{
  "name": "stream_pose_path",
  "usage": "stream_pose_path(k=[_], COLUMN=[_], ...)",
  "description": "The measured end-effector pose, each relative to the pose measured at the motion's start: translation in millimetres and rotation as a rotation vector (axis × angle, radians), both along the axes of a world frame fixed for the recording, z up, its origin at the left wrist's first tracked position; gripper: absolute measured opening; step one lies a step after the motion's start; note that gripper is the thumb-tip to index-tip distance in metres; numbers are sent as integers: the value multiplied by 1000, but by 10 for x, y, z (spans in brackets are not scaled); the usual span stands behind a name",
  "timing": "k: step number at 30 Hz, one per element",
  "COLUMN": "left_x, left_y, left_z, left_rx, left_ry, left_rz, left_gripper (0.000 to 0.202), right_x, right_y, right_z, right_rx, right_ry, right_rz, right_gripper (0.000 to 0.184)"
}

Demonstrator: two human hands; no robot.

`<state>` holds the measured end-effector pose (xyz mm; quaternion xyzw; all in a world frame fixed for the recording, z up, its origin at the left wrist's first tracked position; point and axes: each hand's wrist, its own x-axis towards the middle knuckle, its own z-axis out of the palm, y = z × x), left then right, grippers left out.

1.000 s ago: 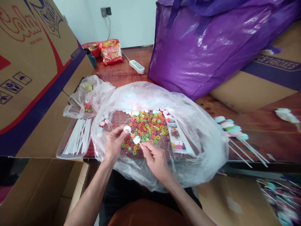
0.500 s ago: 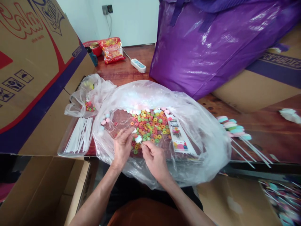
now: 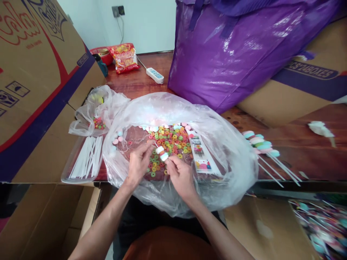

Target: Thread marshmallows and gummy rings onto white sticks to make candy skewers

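Between my hands is a candy skewer [image 3: 163,157], with pale marshmallows and an orange ring candy threaded on a white stick. My left hand [image 3: 139,161] pinches the stick's upper left end. At the lower right end, the fingertips of my right hand [image 3: 179,176] are closed by the marshmallow; the stick there is hidden. Beneath them lie many coloured ring candies [image 3: 173,139] inside a spread clear plastic bag [image 3: 233,151]. Pink and blue marshmallows [image 3: 115,141] lie along the bag's left and back inner sides. A printed card strip [image 3: 200,153] rests right of the rings.
White sticks [image 3: 86,157] fill a clear tray [image 3: 65,173] at left, below a small bag of rings [image 3: 99,123]. Several finished skewers [image 3: 260,143] lie at right. A purple bag [image 3: 230,54] and large cartons [image 3: 35,119] flank the table. More skewers [image 3: 322,227] sit lower right.
My hands have drawn slightly apart, and more of the skewer shows between them. My left hand has slid up along the stick. The whole view has shifted a little.
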<state>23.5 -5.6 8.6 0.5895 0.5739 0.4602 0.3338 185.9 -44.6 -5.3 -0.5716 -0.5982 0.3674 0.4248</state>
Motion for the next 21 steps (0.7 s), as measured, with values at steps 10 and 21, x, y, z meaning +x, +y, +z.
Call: stream_pose_path(k=[10,21], left_x=[-171,-3], left_y=[467,561], left_z=[-62,-62], left_rx=[2,-71], left_ry=[506,224], left_rz=[-26,-58], left_gripper=[19,21], right_x=[65,74], right_y=[-34,-50], right_z=[-16,-19], right_rx=[39,37], right_ry=[-45,-49], right_rz=[-19,-15], right_gripper=[25,26])
